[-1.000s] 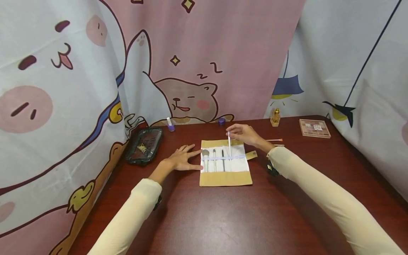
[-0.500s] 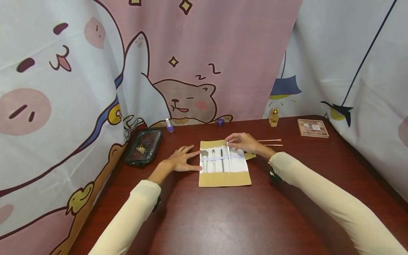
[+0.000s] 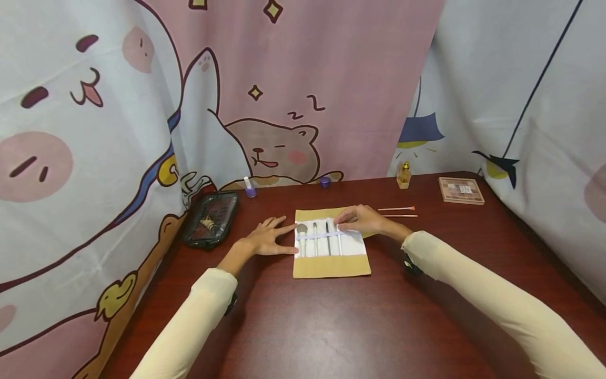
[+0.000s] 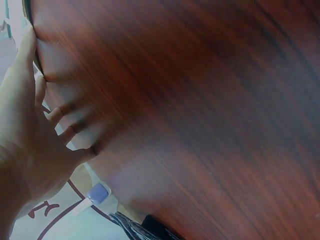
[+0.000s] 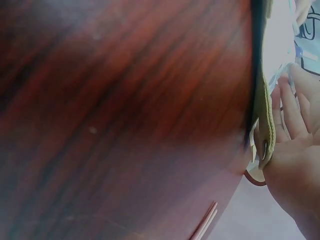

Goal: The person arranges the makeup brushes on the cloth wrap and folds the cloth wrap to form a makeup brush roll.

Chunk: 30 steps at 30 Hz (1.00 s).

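A tan-and-white fabric brush roll (image 3: 331, 267) lies unfolded on the table. Three makeup brushes stand under its strap: one with a wide grey head (image 3: 303, 243), a slim pale one (image 3: 315, 242) and a dark-handled one (image 3: 327, 239). My right hand (image 3: 362, 219) pinches the upper end of a slim white makeup brush (image 3: 339, 245), which runs under the strap to the right of them; its top is hidden by the fingers. With fingers spread, my left hand (image 3: 267, 237) rests at the roll's left edge. The right wrist view shows the right hand (image 5: 295, 120) behind the roll's edge (image 5: 267, 110).
Two thin pink brushes (image 3: 400, 215) lie right of the roll. A black clear-topped case (image 3: 211, 218) sits at left. Along the back stand a purple nail polish bottle (image 3: 250, 188), a small purple jar (image 3: 324, 182), a gold bottle (image 3: 404, 175) and an eyeshadow palette (image 3: 461, 190).
My right hand has come down toward the roll, sliding the white brush lower under the strap and into the bottom pocket. The left hand stays on the roll's left edge.
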{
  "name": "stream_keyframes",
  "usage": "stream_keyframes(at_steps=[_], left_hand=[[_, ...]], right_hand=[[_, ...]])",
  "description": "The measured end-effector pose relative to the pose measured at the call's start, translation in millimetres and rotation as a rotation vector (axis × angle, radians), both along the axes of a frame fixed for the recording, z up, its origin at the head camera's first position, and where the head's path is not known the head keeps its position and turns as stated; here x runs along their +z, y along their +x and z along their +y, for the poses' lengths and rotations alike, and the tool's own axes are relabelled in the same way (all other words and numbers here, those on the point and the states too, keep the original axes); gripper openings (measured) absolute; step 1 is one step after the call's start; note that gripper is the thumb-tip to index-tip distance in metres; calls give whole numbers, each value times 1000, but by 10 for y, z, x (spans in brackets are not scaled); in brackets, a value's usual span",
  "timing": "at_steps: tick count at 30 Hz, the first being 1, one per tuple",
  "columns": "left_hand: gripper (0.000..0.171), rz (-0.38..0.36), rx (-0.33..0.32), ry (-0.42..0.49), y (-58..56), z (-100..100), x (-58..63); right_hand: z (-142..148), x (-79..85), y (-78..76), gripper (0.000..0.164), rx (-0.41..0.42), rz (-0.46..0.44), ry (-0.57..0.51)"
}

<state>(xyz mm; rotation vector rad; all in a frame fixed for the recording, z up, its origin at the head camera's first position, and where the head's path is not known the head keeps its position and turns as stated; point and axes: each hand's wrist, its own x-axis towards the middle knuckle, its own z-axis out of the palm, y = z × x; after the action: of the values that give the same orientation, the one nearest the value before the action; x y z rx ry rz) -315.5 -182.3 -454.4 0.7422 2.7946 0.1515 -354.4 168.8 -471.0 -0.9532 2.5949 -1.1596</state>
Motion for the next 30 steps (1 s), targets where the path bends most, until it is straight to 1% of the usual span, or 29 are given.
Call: stream_keyframes(at_steps=[4,12,18,24,30], left_hand=[[87,2,1,-1,2,3,3],[87,-13,8,-13,21,5,11],[86,-4,2,8,26,4,15],[87,3,0,10,25,2,20],[89,-14,6,-14,21,8,16]], right_hand=[[-4,-15,37,17,29,10,-17],[16,-29,85,19,22,25,-32],[45,-27,74,20,11,74,-24],[113,18,79,22,-16,88,-4],[195,77,105,23,-23,85,1]])
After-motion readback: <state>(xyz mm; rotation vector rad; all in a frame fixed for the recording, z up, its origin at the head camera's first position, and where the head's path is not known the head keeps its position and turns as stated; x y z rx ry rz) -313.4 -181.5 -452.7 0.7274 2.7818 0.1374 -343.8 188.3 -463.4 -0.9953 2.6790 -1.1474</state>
